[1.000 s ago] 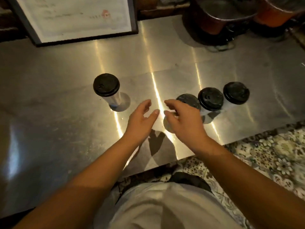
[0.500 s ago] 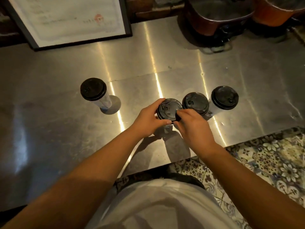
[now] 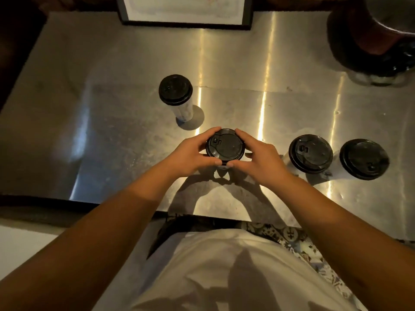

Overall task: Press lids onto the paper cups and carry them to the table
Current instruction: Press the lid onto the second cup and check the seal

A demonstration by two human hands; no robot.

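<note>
Stainless worktop [image 3: 112, 90], streaked with light glare. Black-framed sheet [image 3: 184, 10] stands at the far edge, centre. Dark round vessel [image 3: 377, 41] far right – contents unreadable. Patterned floor tiles [image 3: 298, 243] below the near edge.

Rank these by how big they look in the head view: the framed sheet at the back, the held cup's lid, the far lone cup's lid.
1. framed sheet, though cut off by the picture's top edge
2. held cup's lid, gripped between left hand and right hand
3. far lone cup's lid; it is farther off, so true sizes may match
</note>
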